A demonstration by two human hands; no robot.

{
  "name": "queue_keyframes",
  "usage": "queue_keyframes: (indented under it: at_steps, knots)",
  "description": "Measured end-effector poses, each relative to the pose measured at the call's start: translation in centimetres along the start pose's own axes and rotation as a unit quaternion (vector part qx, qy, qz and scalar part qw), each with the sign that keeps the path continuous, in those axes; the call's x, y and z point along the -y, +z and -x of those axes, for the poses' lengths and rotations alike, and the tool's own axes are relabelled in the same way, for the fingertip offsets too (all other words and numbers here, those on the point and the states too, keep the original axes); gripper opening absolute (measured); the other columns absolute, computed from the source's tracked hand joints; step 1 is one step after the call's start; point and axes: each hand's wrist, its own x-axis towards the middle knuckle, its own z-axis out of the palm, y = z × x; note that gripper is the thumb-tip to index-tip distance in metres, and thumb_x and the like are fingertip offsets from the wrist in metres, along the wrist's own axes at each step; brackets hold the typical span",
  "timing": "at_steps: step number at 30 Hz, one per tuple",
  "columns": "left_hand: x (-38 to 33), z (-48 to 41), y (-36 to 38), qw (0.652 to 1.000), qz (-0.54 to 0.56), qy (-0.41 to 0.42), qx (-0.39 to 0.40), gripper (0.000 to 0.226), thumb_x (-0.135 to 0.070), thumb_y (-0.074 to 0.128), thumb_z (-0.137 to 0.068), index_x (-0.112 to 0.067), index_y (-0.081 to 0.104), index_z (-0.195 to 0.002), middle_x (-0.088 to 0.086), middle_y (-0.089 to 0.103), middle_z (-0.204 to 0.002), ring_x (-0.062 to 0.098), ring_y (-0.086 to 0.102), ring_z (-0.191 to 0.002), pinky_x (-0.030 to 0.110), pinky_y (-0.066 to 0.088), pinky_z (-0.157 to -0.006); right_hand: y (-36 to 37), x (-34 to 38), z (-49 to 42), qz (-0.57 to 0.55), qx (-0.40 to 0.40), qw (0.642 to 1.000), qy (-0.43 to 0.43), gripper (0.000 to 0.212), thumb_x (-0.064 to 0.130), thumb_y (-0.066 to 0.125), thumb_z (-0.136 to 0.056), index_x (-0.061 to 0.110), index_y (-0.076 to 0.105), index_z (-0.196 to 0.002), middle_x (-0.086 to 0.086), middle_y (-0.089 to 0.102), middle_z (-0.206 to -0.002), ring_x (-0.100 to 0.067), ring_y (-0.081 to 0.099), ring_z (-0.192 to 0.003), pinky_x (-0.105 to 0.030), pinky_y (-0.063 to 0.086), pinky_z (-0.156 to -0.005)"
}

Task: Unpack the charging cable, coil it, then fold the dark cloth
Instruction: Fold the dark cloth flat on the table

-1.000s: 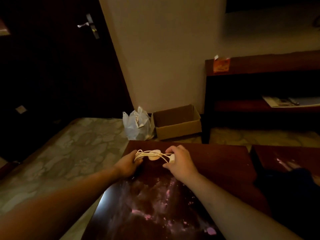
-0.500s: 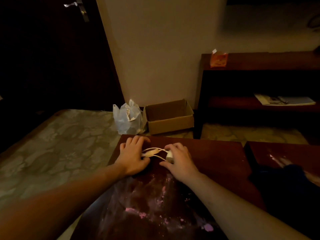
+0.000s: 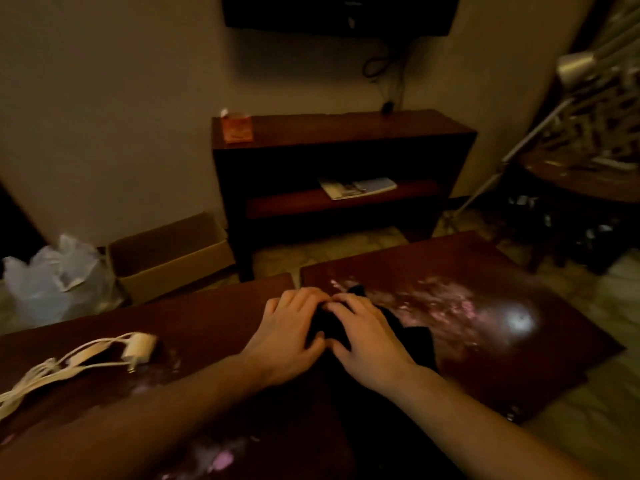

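The white charging cable (image 3: pixel 79 358) lies bundled on the left dark wooden table (image 3: pixel 207 317), its plug end (image 3: pixel 138 346) pointing right; neither hand touches it. The dark cloth (image 3: pixel 412 344) lies bunched across the gap between that table and the right table (image 3: pixel 519 368), and it runs down toward me under my forearms. My left hand (image 3: pixel 284 334) and my right hand (image 3: pixel 370 337) sit side by side on the cloth's far part. Each hand has its fingers curled over the fabric, with a fold gathered between the thumbs. The fingertips are partly hidden in the dark fabric.
Pink smears and a light glare mark both tabletops. On the floor beyond the left table stand a cardboard box (image 3: pixel 173 261) and a white plastic bag (image 3: pixel 55 275). A dark shelf unit (image 3: pixel 346 133) stands against the wall, and a metal lamp (image 3: pixel 575 67) leans at the right.
Both hands let go of the cable, which now lies on the left table. They moved right onto the dark cloth, and my view turned right.
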Motion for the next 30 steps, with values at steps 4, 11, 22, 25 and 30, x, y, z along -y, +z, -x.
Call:
queue_keyframes:
  at_steps: [4, 11, 22, 25, 30]
  knots:
    - [-5.0, -3.4, 5.0, 0.997, -0.013, 0.012, 0.075, 0.074, -0.058, 0.048, -0.091, -0.037, 0.019, -0.155, -0.016, 0.021, -0.159, 0.015, 0.021, -0.142, 0.041, 0.024, -0.116, -1.5, -5.7, 4.9, 0.049, 0.085, 0.994, 0.043, 0.078, 0.053, 0.056, -0.097, 0.029, 0.017, -0.16, 0.006, 0.009, -0.168, -0.022, 0.004, -0.155, -0.043, 0.01, -0.125]
    - [-8.3, -8.7, 8.9, 0.995, 0.034, -0.048, 0.085, 0.091, -0.06, 0.077, -0.077, -0.034, 0.032, -0.152, -0.008, 0.035, -0.138, 0.02, 0.029, -0.127, 0.037, 0.032, -0.114, -2.3, -11.5, 7.9, -0.069, 0.055, 0.986, 0.139, 0.029, 0.041, 0.066, -0.095, 0.029, 0.052, -0.117, 0.006, 0.043, -0.125, -0.017, 0.045, -0.114, -0.037, 0.047, -0.096]
    - [-12.2, -12.0, 8.2, 0.992, 0.128, -0.001, -0.018, 0.025, -0.029, 0.071, -0.092, -0.031, 0.049, -0.081, -0.005, 0.053, -0.087, 0.007, 0.051, -0.076, 0.02, 0.042, -0.069, -3.3, -12.3, 8.7, -0.165, -0.011, 0.969, 0.185, 0.078, 0.059, 0.079, -0.074, 0.028, 0.037, -0.131, 0.009, 0.039, -0.131, -0.014, 0.041, -0.12, -0.038, 0.048, -0.098]
    - [-14.1, -12.9, 7.5, 0.982, 0.178, 0.025, -0.057, 0.022, -0.028, 0.062, -0.099, -0.03, 0.045, -0.085, -0.004, 0.053, -0.089, 0.012, 0.052, -0.075, 0.022, 0.044, -0.067, -3.2, -13.7, 9.3, -0.237, -0.053, 0.939, 0.242, 0.078, 0.034, 0.083, -0.079, 0.022, 0.038, -0.142, 0.007, 0.045, -0.132, -0.013, 0.048, -0.121, -0.031, 0.05, -0.098]
    - [-15.9, -14.2, 5.3, 0.976, 0.192, 0.06, -0.082, 0.014, -0.031, 0.051, -0.104, -0.027, 0.041, -0.095, -0.004, 0.059, -0.086, 0.009, 0.059, -0.072, 0.033, 0.049, -0.061, -4.0, -15.9, 10.2, -0.24, -0.142, 0.931, 0.237, 0.014, 0.032, 0.055, -0.102, 0.025, 0.054, -0.09, 0.007, 0.047, -0.097, -0.004, 0.049, -0.08, -0.016, 0.037, -0.059]
